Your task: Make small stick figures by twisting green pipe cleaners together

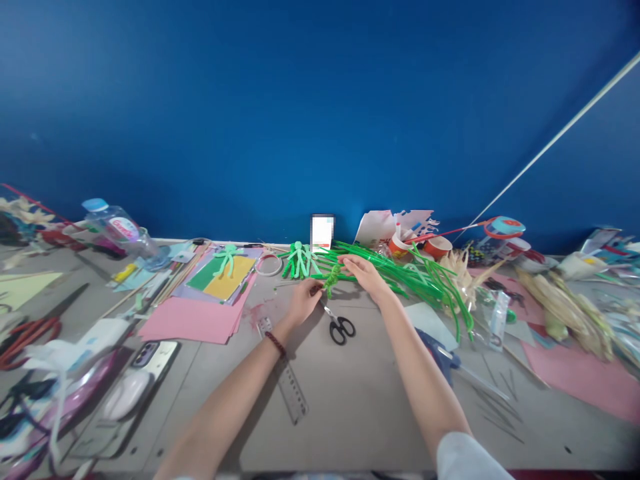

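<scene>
A small light-green figure of twisted pipe cleaner [332, 279] is held up between my two hands over the middle of the table. My left hand [304, 301] pinches its lower left side. The fingers of my right hand [361, 272] close on its upper right end, where the exact contact is hard to make out. Just below lie black-handled scissors [341, 329], their blades pointing toward my left hand. Similar green pipe-cleaner figures [300, 260] rest behind my left hand, and another figure [227, 260] lies on green and yellow sheets.
Green pipe cleaners [400, 270] spread behind my right hand. A clear ruler [293, 393] lies under my left forearm. Pink paper [190, 320] is at left, near a phone [155, 357] and a bottle [120, 227]. A blue glue gun [440, 357] lies right of my right forearm. A lit screen [323, 231] stands at the wall.
</scene>
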Demonstrator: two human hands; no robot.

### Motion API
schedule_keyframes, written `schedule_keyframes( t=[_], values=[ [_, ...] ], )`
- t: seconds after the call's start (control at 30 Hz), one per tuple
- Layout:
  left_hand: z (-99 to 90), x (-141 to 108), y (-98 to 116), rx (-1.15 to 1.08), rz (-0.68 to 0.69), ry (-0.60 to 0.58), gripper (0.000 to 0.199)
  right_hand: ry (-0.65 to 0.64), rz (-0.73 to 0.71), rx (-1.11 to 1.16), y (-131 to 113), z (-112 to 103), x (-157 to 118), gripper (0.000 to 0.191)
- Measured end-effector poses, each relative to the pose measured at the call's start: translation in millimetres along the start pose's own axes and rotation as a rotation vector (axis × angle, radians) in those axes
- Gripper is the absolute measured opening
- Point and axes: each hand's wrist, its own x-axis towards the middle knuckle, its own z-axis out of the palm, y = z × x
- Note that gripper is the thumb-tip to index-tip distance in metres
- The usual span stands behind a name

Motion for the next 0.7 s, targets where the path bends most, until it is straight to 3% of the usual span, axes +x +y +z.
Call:
schedule_keyframes(
  t=[0.17, 0.33, 0.47, 0.7],
  values=[
    [-0.9, 0.4, 1.1, -0.001, -0.01, -0.001, 0.012, -0.017, 0.028, -0.109, 10.4, -5.5, 2.8, 0.025],
    [-2.1, 1.6, 2.7, -0.004, -0.031, 0.008, 0.01, -0.215, 0.003, -0.422, 23.2, -7.1, -1.1, 0.017],
    [-2.3, 1.2, 2.0, 0.001, -0.032, 0.021, 0.005, -0.325, 0.019, -0.458, 30.0, -0.5, -1.7, 0.017],
    [-1.5, 3.1, 5.6, -0.142, -0.046, 0.072, 0.005, -0.221, -0.041, -0.328, 30.8, 12.2, 1.3, 0.015]
  ],
)
